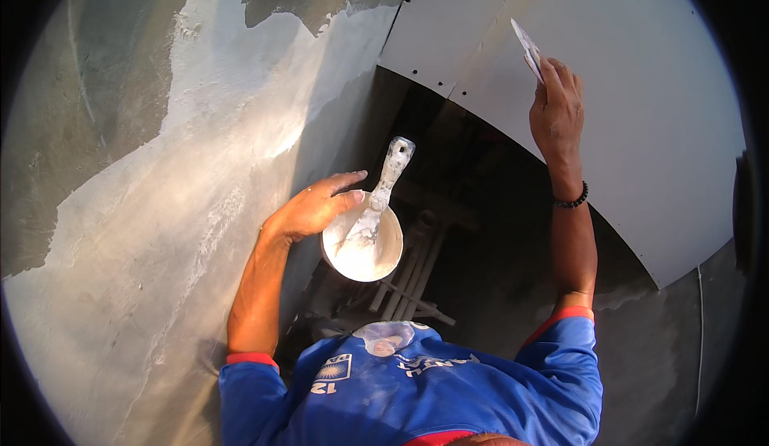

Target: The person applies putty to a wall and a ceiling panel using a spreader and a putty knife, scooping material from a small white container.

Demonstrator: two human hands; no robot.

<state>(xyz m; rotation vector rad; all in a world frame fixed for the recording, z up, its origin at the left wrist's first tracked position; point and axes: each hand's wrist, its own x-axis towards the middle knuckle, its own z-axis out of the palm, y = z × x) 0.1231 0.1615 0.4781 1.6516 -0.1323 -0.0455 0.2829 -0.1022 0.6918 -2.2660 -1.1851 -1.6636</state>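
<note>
My left hand (318, 204) is at the left rim of a round tub of white filler (392, 247), its thumb over the rim and its fingers spread along the outside. How its other fingers bear the tub is hidden. A filler-smeared putty knife (393, 166) stands in the tub, blade down, with its handle leaning up past my fingertips. At the upper right my right hand (557, 106) grips a flat, filler-coated scraper blade (526, 49), seen nearly edge-on, near the pale board panel. Whether the blade touches the panel cannot be told.
At the left rises a grey wall (120, 79) partly coated with white filler (222, 85). A pale board panel (649, 115) with dark screw heads along its edge spans the upper right. Poles or pipes (414, 277) lie in the dark space below the tub.
</note>
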